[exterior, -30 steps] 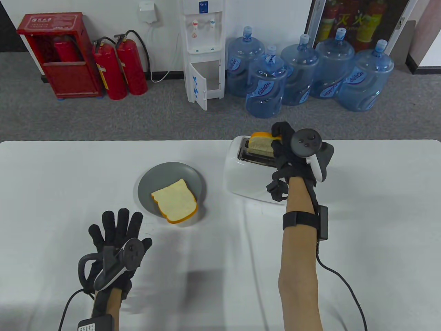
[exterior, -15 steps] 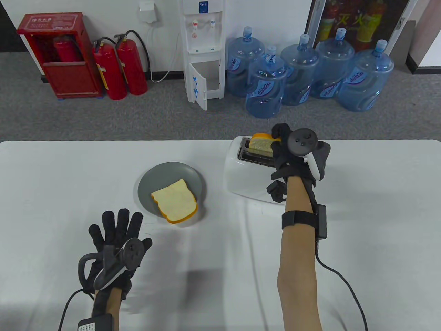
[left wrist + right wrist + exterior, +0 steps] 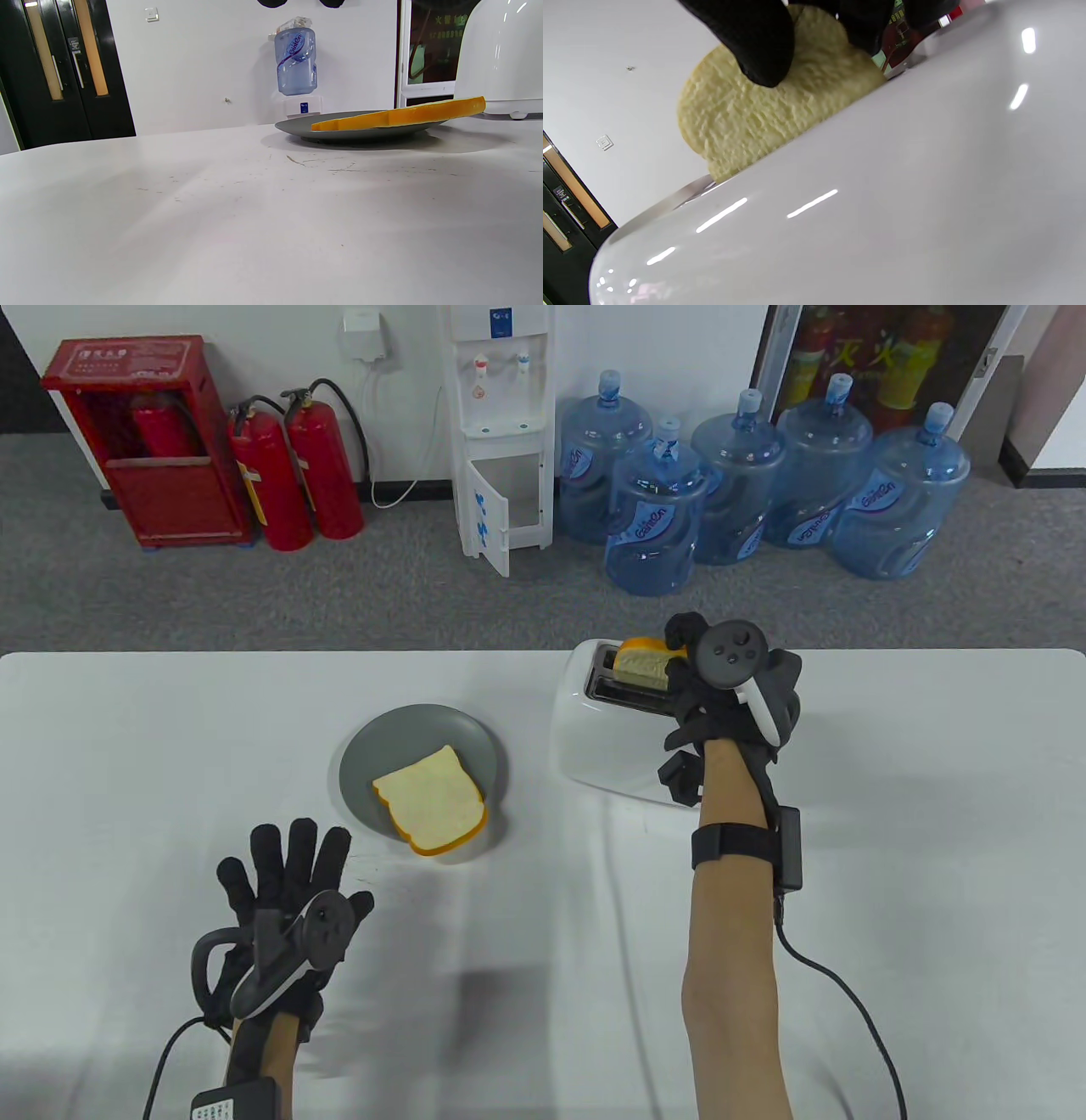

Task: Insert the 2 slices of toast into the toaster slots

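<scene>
Right hand [image 3: 721,678] sits over the white toaster [image 3: 607,729] at the table's far edge, fingers curled round the first toast slice [image 3: 645,660] — pinching it upright. The slice's lower part is down in the far slot; its rounded top stands above the toaster. In the right wrist view a black fingertip [image 3: 746,38] presses the crumb face of that slice [image 3: 763,114], the toaster's curved shell [image 3: 882,190] hiding everything below; how deep the slice sits cannot be made out. The near slot shows as a dark strip, partly covered by the hand.

Second toast slice [image 3: 433,802] lies flat on the grey plate [image 3: 373,755], left of the toaster, one corner overhanging the rim toward the person. Left wrist view shows it edge-on only [image 3: 398,118], the plate [image 3: 305,129] beneath, toaster cut off at the frame's right.

Left hand [image 3: 284,899] rests on the white table [image 3: 127,780] near the person — fingers straight and spread, holding nothing. Its fingertips barely enter the left wrist view's top edge.
</scene>
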Tool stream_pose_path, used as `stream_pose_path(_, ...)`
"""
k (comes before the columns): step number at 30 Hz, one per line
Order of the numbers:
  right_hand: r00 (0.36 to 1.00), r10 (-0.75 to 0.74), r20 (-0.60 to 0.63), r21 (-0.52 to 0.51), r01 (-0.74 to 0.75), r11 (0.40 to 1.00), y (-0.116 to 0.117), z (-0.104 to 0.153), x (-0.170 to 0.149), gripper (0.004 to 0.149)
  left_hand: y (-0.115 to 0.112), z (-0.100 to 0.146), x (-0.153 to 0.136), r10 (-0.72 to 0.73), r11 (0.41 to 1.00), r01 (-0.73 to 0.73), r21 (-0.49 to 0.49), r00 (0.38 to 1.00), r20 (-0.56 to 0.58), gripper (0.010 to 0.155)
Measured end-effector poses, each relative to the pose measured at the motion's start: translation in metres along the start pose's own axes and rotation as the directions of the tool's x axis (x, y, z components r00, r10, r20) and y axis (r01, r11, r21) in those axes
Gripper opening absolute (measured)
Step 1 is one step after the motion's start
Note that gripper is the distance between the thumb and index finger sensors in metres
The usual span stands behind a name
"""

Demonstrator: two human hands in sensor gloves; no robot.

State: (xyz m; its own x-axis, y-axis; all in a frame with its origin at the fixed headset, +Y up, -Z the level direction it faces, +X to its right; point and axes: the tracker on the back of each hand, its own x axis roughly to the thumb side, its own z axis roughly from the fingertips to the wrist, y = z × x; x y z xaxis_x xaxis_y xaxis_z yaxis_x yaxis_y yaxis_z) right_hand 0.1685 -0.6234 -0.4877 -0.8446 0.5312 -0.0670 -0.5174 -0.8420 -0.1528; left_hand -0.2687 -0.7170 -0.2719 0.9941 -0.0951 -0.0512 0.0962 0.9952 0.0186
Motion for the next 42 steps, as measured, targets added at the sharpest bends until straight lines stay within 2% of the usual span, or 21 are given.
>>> stream_pose_path(17, 0.998, 0.029, 0.048, -0.038, -0.027, 0.999, -0.024, 0.02, 0.013, 0.05, 0.0, 0.001, 0.004, 0.008, 1.0, -0.009, 0.022, 1.0, 0.027, 0.073)
stream_pose_path(26, 0.996, 0.011, 0.085, -0.119, -0.001, 0.993, -0.066, 0.05, 0.017, 0.056, 0.006, 0.006, 0.014, 0.025, 0.998, -0.028, 0.05, 0.997, 0.067, 0.074)
stream_pose_path(33, 0.99, 0.062, 0.125, -0.273, -0.026, 0.962, -0.105, 0.089, 0.022, 0.064, 0.01, 0.01, 0.024, 0.033, 0.997, -0.04, 0.064, 0.994, 0.108, 0.074)
stream_pose_path(42, 0.978, 0.087, 0.188, -0.333, -0.02, 0.943, -0.139, 0.131, 0.02, 0.066, 0.013, 0.015, 0.034, 0.059, 0.995, -0.071, 0.075, 0.987, 0.152, 0.074)
